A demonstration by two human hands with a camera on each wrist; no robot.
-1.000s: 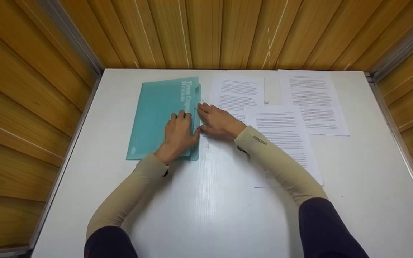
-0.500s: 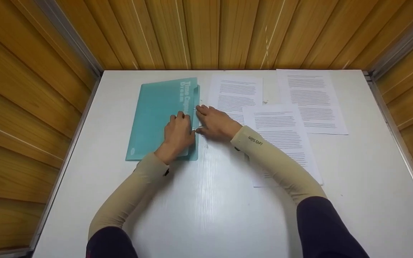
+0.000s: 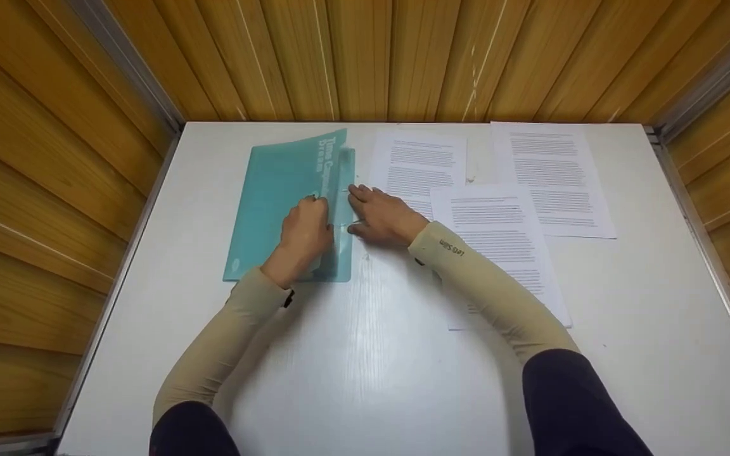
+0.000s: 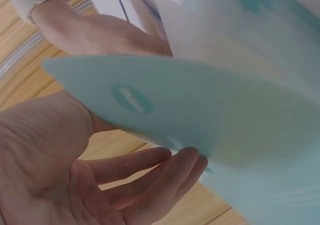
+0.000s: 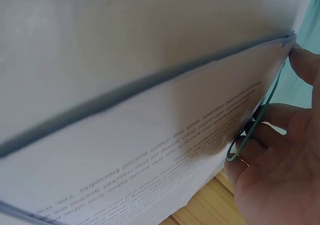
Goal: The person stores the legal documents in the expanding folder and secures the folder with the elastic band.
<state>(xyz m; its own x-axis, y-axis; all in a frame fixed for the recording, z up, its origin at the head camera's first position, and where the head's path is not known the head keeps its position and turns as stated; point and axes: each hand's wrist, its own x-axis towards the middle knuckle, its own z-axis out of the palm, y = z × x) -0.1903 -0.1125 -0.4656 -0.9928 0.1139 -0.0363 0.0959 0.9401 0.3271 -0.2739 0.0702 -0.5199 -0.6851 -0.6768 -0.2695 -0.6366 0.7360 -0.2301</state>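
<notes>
A teal document folder with white lettering lies at the table's left side. Its front cover bows upward along the right edge, above the bottom cover's rim. My left hand grips that lifted edge; in the left wrist view its curled fingers are at the cover's edge, with the thumb hidden behind it. My right hand stays at the folder's right edge, fingertips and thumb holding a thin elastic cord. The green cord loops by its curled fingers in the right wrist view.
Printed sheets lie right of the folder, partly under my right hand. More sheets lie under the right forearm, and others at the back right. Wooden panels border the white table.
My left hand has shifted slightly left, and the folder's front cover has risen and bent back with it, widening the gap at the right edge. The right hand stays nearly still.
</notes>
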